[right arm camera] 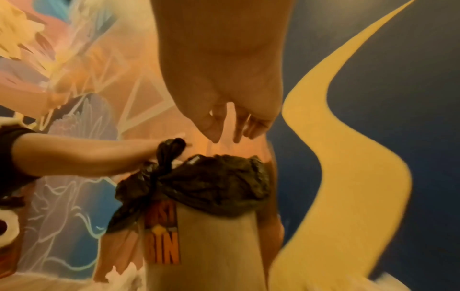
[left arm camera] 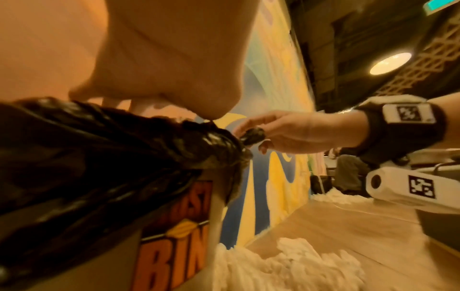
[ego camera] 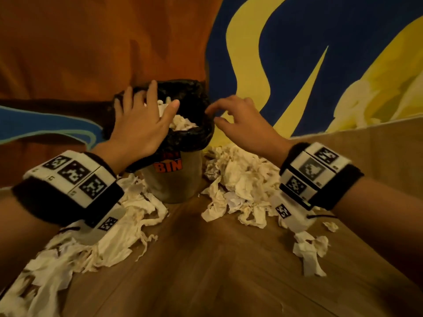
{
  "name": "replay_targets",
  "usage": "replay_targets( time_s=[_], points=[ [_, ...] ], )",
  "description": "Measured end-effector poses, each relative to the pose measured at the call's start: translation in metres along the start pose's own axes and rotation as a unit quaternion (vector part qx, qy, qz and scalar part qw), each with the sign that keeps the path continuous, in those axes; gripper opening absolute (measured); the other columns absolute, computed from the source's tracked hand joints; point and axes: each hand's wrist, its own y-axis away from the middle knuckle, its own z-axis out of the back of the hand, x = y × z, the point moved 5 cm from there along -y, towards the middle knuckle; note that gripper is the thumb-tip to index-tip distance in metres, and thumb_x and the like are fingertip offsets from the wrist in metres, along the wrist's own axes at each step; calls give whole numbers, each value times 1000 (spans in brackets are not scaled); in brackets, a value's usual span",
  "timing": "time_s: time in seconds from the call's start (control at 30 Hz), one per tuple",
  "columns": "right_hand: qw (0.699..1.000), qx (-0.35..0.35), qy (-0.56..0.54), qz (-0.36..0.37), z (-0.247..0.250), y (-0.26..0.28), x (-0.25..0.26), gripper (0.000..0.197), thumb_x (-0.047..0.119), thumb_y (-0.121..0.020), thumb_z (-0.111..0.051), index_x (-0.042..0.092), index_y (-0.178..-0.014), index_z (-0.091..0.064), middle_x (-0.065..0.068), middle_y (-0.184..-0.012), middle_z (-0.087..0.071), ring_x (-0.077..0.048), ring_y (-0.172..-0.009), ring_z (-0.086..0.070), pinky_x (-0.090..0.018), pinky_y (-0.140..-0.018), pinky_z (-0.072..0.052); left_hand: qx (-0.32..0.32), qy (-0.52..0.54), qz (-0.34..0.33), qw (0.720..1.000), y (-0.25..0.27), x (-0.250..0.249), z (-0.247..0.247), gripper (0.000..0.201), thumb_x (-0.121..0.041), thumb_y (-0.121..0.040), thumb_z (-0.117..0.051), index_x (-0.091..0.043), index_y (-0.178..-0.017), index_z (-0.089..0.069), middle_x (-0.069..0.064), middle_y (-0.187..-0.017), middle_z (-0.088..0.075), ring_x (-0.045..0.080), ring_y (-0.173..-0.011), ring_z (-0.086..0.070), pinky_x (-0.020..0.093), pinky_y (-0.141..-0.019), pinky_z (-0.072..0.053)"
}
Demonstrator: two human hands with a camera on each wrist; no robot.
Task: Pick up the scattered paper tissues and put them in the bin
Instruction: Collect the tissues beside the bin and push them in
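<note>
A grey bin (ego camera: 174, 186) labelled BIN, lined with a black bag (ego camera: 192, 138), stands on the floor against the wall. Crumpled white tissues (ego camera: 180, 122) fill its mouth. My left hand (ego camera: 146, 115) is spread flat over the bin's left side, fingers straight, thumb over the tissues. My right hand (ego camera: 231, 117) hovers at the right rim; in the right wrist view its fingers (right arm camera: 214, 126) hang loosely above the bag and hold nothing. The bag's knot (right arm camera: 171, 151) sticks up at the front rim. Scattered tissues lie in heaps to the right (ego camera: 242, 179) and left (ego camera: 109, 243) of the bin.
A wooden floor (ego camera: 206, 271) runs toward me between the heaps. A small clump of tissue (ego camera: 311, 250) lies apart at the right. A painted wall (ego camera: 297, 42) in orange, blue and yellow stands right behind the bin.
</note>
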Motion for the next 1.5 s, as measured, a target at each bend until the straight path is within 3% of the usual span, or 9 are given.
replay_targets(
  time_s=[0.17, 0.37, 0.5, 0.67, 0.83, 0.97, 1.17, 1.3, 1.5],
  points=[
    [990, 78, 1, -117, -8, 68, -76, 21, 26, -93, -56, 24, -112, -64, -1, -113, -61, -19, -101, -53, -35, -89, -44, -152, -13, -340, 928, 35, -79, 9, 44, -35, -97, -42, -5, -129, -49, 18, -138, -43, 32, -139, -21, 42, -116, -11],
    [904, 339, 60, -254, -30, 167, -145, 30, 38, -87, -65, 21, -112, -60, 0, -106, -59, -18, -96, -56, -25, -75, -42, 42, -16, -511, 858, 77, -113, -74, 28, -27, -94, -43, -10, -104, -62, 12, -120, -53, 25, -113, -46, 33, -91, -41],
    [870, 374, 117, -301, -30, 214, -161, 41, 45, -79, -71, 26, -113, -55, 3, -105, -59, -15, -91, -55, -24, -70, -46, 187, -70, -501, 842, 85, -89, -142, 29, -32, -94, -41, -18, -112, -59, 5, -119, -54, 21, -101, -55, 30, -78, -47],
    [873, 382, 80, -292, -48, 253, -157, 74, 40, -70, -81, 32, -131, -40, 2, -127, -41, -18, -112, -45, -34, -93, -47, 347, -106, -326, 873, 90, -44, -206, 62, -34, -96, -50, -26, -148, -18, 4, -153, -5, 21, -136, -29, 26, -99, -40],
    [864, 403, 43, -299, -70, 260, -150, 62, 27, -83, -71, 24, -136, -39, -2, -128, -39, -17, -109, -46, -27, -82, -44, 421, -127, -234, 867, 97, -25, -239, 101, -42, -85, -65, -21, -151, 9, 6, -156, 21, 29, -146, -4, 39, -118, -20],
    [850, 454, 1, -267, -88, 252, -138, 34, 18, -89, -63, 8, -120, -55, 1, -111, -53, -7, -93, -50, -12, -79, -41, 384, -193, -287, 856, 103, -22, -238, 75, -54, -93, -43, -20, -151, -10, 7, -158, -5, 24, -144, -11, 36, -117, -13],
    [848, 484, -11, -216, -96, 224, -119, 34, 19, -86, -67, 10, -118, -59, -7, -116, -62, -21, -104, -57, -27, -82, -46, 396, -67, -320, 858, 126, -28, -225, 32, -32, -99, -43, -19, -126, -55, 1, -136, -46, 13, -129, -36, 19, -103, -22],
    [886, 407, -76, -210, -80, 194, -107, 32, 23, -85, -69, 14, -115, -60, -2, -111, -64, -17, -98, -59, -22, -75, -46, 420, 15, -316, 851, 139, -32, -211, 17, -27, -93, -56, -15, -103, -62, -7, -112, -45, 2, -102, -40, 10, -81, -29],
    [963, 170, -160, -136, -19, 111, -72, 22, 16, -81, -74, 15, -102, -66, 1, -104, -67, -12, -94, -65, -32, -88, -54, 235, 167, -333, 898, 111, -53, -145, 19, -18, -84, -68, -22, -102, -65, -11, -111, -46, 0, -97, -49, 11, -75, -38]
  ],
)
